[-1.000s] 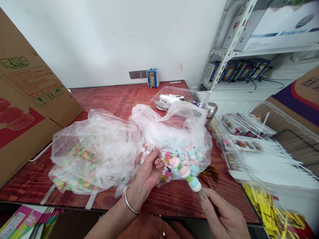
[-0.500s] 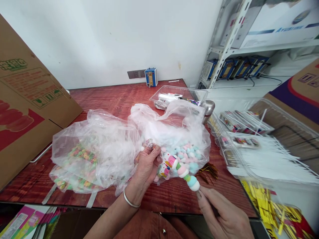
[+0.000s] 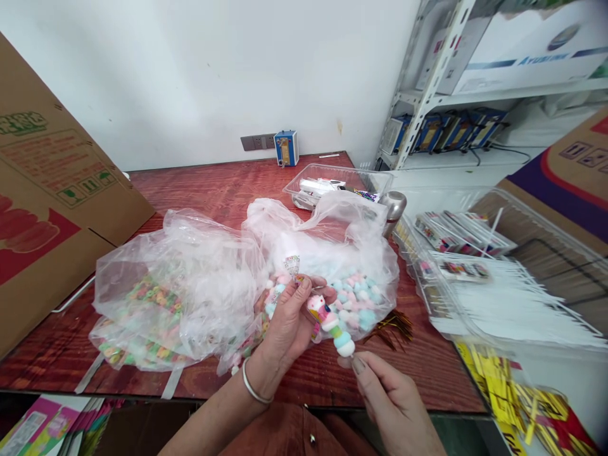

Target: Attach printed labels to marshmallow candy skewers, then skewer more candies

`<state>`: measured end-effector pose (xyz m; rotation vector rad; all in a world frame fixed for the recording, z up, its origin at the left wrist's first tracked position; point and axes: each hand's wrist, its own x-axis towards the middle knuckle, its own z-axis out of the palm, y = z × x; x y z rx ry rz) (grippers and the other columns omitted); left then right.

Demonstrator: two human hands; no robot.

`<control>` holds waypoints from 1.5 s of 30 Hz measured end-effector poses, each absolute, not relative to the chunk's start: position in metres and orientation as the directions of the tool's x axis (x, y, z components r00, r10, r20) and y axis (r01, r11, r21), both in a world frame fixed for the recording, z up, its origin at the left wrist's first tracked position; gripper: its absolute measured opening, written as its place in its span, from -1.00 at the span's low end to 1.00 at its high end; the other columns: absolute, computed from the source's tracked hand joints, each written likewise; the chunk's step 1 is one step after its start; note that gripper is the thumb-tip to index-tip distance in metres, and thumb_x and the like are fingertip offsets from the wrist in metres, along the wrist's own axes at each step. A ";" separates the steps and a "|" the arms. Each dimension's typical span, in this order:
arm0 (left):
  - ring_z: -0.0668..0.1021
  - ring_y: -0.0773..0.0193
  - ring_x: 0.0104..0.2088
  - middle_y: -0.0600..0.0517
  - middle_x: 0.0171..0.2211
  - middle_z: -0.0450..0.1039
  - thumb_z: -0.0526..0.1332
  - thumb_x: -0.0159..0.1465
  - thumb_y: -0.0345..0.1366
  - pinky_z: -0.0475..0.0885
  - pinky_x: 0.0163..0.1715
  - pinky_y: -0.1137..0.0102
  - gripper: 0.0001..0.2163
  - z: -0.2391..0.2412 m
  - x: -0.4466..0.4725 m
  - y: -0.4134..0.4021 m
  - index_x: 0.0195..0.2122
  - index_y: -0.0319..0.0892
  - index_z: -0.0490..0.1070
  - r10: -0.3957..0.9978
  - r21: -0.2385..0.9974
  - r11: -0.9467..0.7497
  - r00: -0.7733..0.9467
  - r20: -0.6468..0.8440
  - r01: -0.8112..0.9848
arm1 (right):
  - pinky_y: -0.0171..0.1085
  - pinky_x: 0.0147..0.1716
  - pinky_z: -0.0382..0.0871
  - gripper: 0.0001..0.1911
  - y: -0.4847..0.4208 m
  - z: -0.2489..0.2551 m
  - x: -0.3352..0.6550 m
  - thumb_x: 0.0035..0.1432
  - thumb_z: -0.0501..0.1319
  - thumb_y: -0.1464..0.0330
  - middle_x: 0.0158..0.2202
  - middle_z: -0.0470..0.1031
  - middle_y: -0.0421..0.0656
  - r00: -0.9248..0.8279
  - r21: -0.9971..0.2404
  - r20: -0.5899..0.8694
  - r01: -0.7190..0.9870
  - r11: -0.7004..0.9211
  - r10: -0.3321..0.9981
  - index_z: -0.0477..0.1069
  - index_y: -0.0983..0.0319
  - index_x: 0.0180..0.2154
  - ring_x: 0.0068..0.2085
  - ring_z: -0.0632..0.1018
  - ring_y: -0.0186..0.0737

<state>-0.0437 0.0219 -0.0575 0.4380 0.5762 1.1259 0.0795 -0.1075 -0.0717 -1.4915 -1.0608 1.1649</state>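
My left hand (image 3: 289, 320), with a white bangle on its wrist, is closed around a colourful printed piece that looks like a clear wrapper. Its speckled end (image 3: 291, 263) sticks up above the thumb. Lower right of the palm runs a row of pastel, marshmallow-like pieces (image 3: 336, 330) in pink, green, blue and white. The upper end of the row meets the printed piece beside my left fingers; whether it sits inside cannot be made out. My right hand (image 3: 387, 392) pinches the lower end, just below the white piece. Behind both hands lies a clear bag of pink and blue balls (image 3: 363, 294).
At left lies a bag of orange and green pieces (image 3: 154, 304), near a large carton (image 3: 61, 164). A clear tray (image 3: 339, 171) and a metal flask (image 3: 393, 209) stand behind. Right are a bin of white sticks (image 3: 503, 304), gold strips (image 3: 498, 386) and a shelf rack (image 3: 434, 82).
My right hand has moved left and slightly up, bringing the pastel row closer to my left hand. My left hand has shifted a little to the right, its fingers now showing more.
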 end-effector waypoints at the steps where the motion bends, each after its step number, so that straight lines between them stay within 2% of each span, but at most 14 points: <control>1: 0.55 0.32 -0.36 0.04 -0.33 0.48 0.40 0.17 -0.30 0.52 -0.22 0.34 -0.84 -0.055 -0.041 0.021 -0.36 -0.23 0.46 0.913 0.541 0.407 0.328 -0.241 -0.736 | -0.35 -0.40 0.36 -0.60 -0.106 -0.071 0.075 0.28 0.13 0.06 -0.62 0.26 -0.27 0.180 -0.983 -0.162 0.057 -0.174 0.970 0.57 0.21 -0.27 -0.51 0.36 -0.27; 6: 0.47 0.42 -0.47 0.08 -0.45 0.38 0.35 0.20 -0.41 0.50 -0.36 0.45 -0.89 -0.052 -0.037 0.028 -0.36 -0.24 0.42 0.893 0.358 0.393 0.260 -0.366 -0.847 | -0.29 -0.18 0.41 -0.60 -0.107 -0.075 0.065 0.24 0.19 0.06 -0.37 0.47 -0.15 0.186 -0.988 -0.118 0.074 -0.134 0.975 0.53 0.21 -0.09 -0.28 0.48 -0.19; 12: 0.45 0.42 -0.50 0.09 -0.48 0.37 0.39 0.17 -0.37 0.49 -0.39 0.45 -0.86 -0.057 -0.037 0.030 -0.36 -0.25 0.42 0.902 0.393 0.344 0.184 -0.390 -0.853 | -0.42 -0.61 0.21 -0.47 -0.117 -0.099 0.059 0.30 0.07 -0.03 -0.65 0.25 -0.30 0.129 -0.973 -0.229 0.007 -0.232 0.965 0.55 0.27 -0.17 -0.62 0.30 -0.36; 15: 0.46 0.40 -0.50 0.10 -0.51 0.35 0.42 0.14 -0.32 0.49 -0.37 0.45 -0.81 -0.057 -0.036 0.028 -0.36 -0.24 0.42 0.907 0.434 0.353 0.190 -0.376 -0.829 | -0.40 -0.42 0.38 -0.61 -0.115 -0.108 0.054 0.33 0.10 0.11 -0.46 0.54 -0.19 0.292 -0.942 0.100 0.335 -0.004 0.951 0.57 0.23 -0.19 -0.46 0.53 -0.28; 19: 0.42 0.44 -0.53 0.13 -0.52 0.32 0.44 0.12 -0.27 0.45 -0.44 0.50 -0.76 -0.054 -0.034 0.026 -0.38 -0.22 0.39 0.909 0.461 0.347 0.171 -0.380 -0.817 | -0.37 -0.37 0.35 -0.81 -0.109 -0.111 0.062 0.31 0.18 0.37 -0.40 0.63 -0.16 0.136 -0.487 0.626 0.837 0.249 0.768 0.56 0.26 -0.15 -0.49 0.57 -0.30; 23: 0.41 0.45 -0.55 0.15 -0.52 0.30 0.44 0.13 -0.25 0.43 -0.49 0.52 -0.75 -0.053 -0.034 0.025 -0.36 -0.20 0.36 0.889 0.471 0.377 0.168 -0.426 -0.798 | -0.28 -0.44 0.26 -0.86 -0.106 -0.107 0.068 0.24 0.23 0.48 -0.56 0.53 -0.21 0.005 -0.248 0.726 0.935 0.255 0.688 0.52 0.28 -0.16 -0.58 0.46 -0.30; 26: 0.41 0.44 -0.55 0.16 -0.53 0.28 0.41 0.17 -0.18 0.48 -0.42 0.46 -0.74 -0.053 -0.035 0.024 -0.31 -0.19 0.37 0.866 0.432 0.433 0.231 -0.444 -0.791 | -0.31 -0.45 0.27 -0.87 -0.106 -0.103 0.063 0.29 0.20 0.37 -0.54 0.52 -0.19 0.189 -0.548 0.600 0.805 0.228 0.777 0.52 0.23 -0.21 -0.54 0.47 -0.29; 29: 0.37 0.44 -0.58 0.16 -0.53 0.27 0.32 0.25 -0.11 0.49 -0.39 0.42 -0.73 -0.051 -0.036 0.023 -0.25 -0.21 0.38 0.848 0.372 0.472 0.296 -0.440 -0.799 | -0.38 -0.63 0.11 -0.66 -0.107 -0.102 0.055 0.34 0.11 0.12 -0.64 0.34 -0.27 0.358 -0.972 0.057 0.233 -0.030 0.932 0.45 0.21 -0.34 -0.64 0.30 -0.37; 32: 0.35 0.44 -0.59 0.13 -0.53 0.29 0.24 0.31 -0.10 0.49 -0.39 0.40 -0.73 -0.049 -0.036 0.021 -0.25 -0.24 0.38 0.849 0.350 0.484 0.333 -0.410 -0.802 | -0.43 -0.69 -0.12 -0.56 -0.107 -0.101 0.050 0.29 0.11 -0.03 -0.72 0.01 -0.43 0.189 -0.911 -0.340 -0.311 -0.272 0.921 0.35 0.20 -0.39 -0.68 0.00 -0.46; 34: 0.36 0.44 -0.58 0.12 -0.51 0.31 0.22 0.33 -0.12 0.50 -0.37 0.38 -0.75 -0.047 -0.035 0.020 -0.24 -0.25 0.38 0.851 0.357 0.486 0.338 -0.402 -0.798 | -0.44 -0.69 -0.13 -0.55 -0.106 -0.100 0.050 0.27 0.12 -0.04 -0.72 -0.04 -0.45 0.146 -0.877 -0.373 -0.376 -0.297 0.916 0.34 0.21 -0.40 -0.67 -0.04 -0.47; 36: 0.38 0.43 -0.58 0.11 -0.51 0.33 0.19 0.35 -0.13 0.50 -0.37 0.38 -0.76 -0.048 -0.034 0.019 -0.23 -0.25 0.38 0.848 0.365 0.486 0.327 -0.418 -0.794 | -0.43 -0.67 -0.01 -0.58 -0.106 -0.100 0.052 0.30 0.12 0.03 -0.71 0.09 -0.40 0.243 -0.962 -0.251 -0.167 -0.214 0.937 0.37 0.22 -0.40 -0.67 0.09 -0.45; 38: 0.39 0.43 -0.58 0.11 -0.51 0.33 0.18 0.35 -0.15 0.50 -0.39 0.39 -0.77 -0.050 -0.033 0.020 -0.23 -0.25 0.38 0.835 0.366 0.493 0.311 -0.455 -0.789 | -0.39 -0.58 0.19 -0.69 -0.105 -0.101 0.055 0.32 0.15 0.16 -0.61 0.36 -0.27 0.327 -0.963 0.102 0.270 0.010 0.939 0.45 0.24 -0.35 -0.59 0.33 -0.38; 41: 0.41 0.42 -0.57 0.10 -0.50 0.35 0.21 0.34 -0.16 0.50 -0.39 0.40 -0.79 -0.054 -0.034 0.023 -0.24 -0.23 0.37 0.816 0.361 0.502 0.292 -0.499 -0.785 | -0.32 -0.43 0.32 -0.87 -0.100 -0.103 0.058 0.31 0.17 0.40 -0.49 0.53 -0.18 0.140 -0.561 0.622 0.766 0.314 0.770 0.49 0.25 -0.21 -0.51 0.47 -0.31; 45: 0.44 0.40 -0.54 0.09 -0.48 0.36 0.19 0.35 -0.15 0.50 -0.40 0.41 -0.79 -0.055 -0.037 0.026 -0.23 -0.23 0.37 0.814 0.361 0.499 0.283 -0.508 -0.788 | -0.27 -0.40 0.33 -0.86 -0.092 -0.107 0.061 0.27 0.17 0.54 -0.59 0.47 -0.24 -0.028 -0.267 0.779 0.889 0.371 0.626 0.45 0.28 -0.15 -0.59 0.43 -0.32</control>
